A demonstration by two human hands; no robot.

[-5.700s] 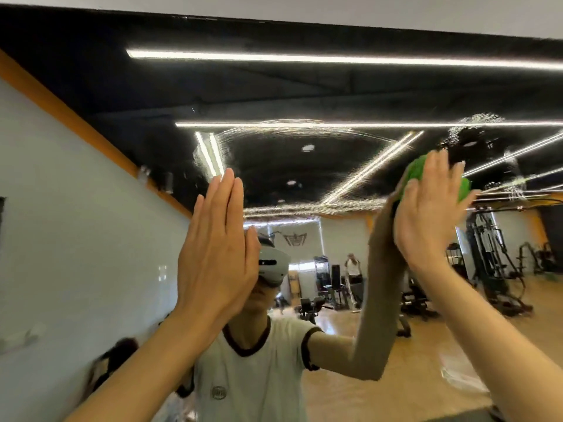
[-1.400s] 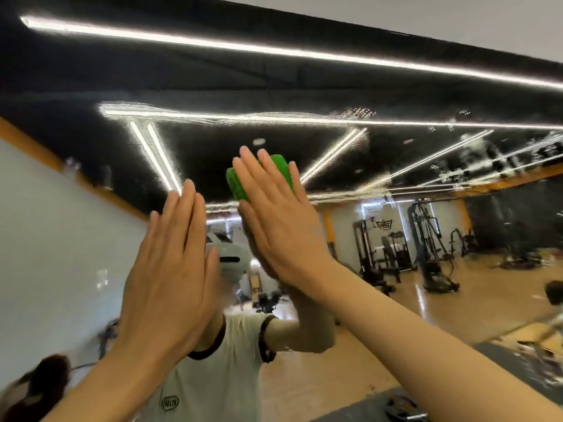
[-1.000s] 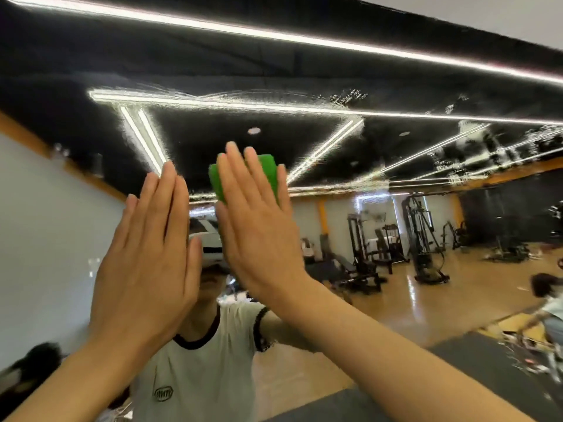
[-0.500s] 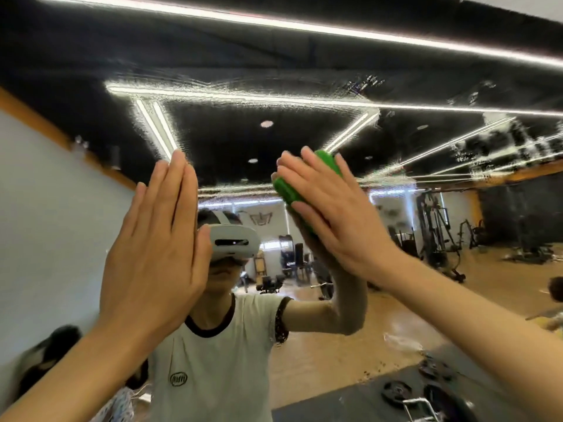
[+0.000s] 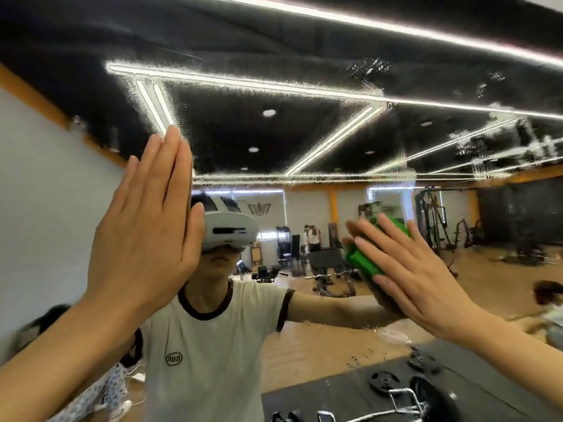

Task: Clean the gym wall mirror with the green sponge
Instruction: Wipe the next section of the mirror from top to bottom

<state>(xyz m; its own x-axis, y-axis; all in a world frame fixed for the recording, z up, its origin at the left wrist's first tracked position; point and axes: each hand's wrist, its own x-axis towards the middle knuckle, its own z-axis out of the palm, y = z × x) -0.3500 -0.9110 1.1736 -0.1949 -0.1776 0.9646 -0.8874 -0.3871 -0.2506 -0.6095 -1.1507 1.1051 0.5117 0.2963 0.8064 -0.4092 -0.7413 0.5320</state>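
Right now the green sponge [image 5: 364,261] sits flat against the mirror [image 5: 320,138], in the lower right part of the glass you can see, pinned there under your right hand [image 5: 408,272]. The fingers [image 5: 370,239] of that hand lie straight and spread over the sponge, pressing it to the glass, not curled round it. Your left hand [image 5: 143,236] is flat on the mirror too, off toward its left side and well apart from the sponge, fingers straight and close together, holding nothing. To do this stroke well, keep the palm's weight even so the whole sponge face stays on the glass, and overlap each pass. Wet streaks and droplets [image 5: 368,68] show across the upper part of the mirror and toward its right edge, so those patches likely need another sweep. Watch that the bracing left hand does not leave prints on glass you have cleaned. As for writing, the reflected white shirt [image 5: 210,345] carries a small oval logo [image 5: 174,358] on the chest; its letters are mirrored and too small to read surely. An emblem [image 5: 259,208] shows on the reflected far wall, with no legible words.
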